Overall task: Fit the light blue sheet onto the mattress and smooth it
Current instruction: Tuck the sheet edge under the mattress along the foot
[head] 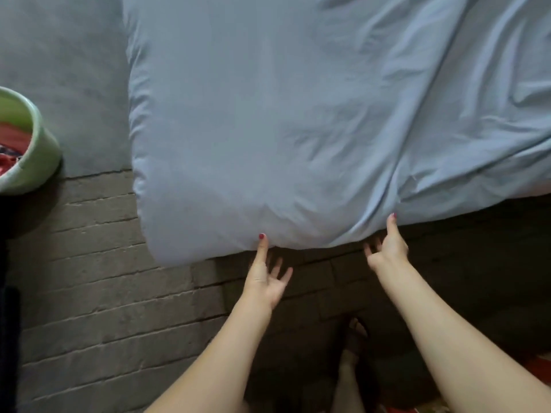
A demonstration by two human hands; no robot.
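Note:
The light blue sheet (283,114) covers the mattress, which lies low on the floor and is hidden beneath it. The left part lies fairly flat; deep folds run across the right part. My left hand (267,274) reaches to the near edge, thumb on top of the sheet and fingers spread below the edge. My right hand (387,248) is further right at the same edge, thumb up on the fabric and fingers curled underneath. Whether either hand pinches the sheet is unclear.
A pale green basket (26,162) with red cloth in it stands at the left. A grey mat (65,84) lies beside the mattress. Grey brick paving (98,278) runs in front. My foot (354,344) shows below, between my forearms.

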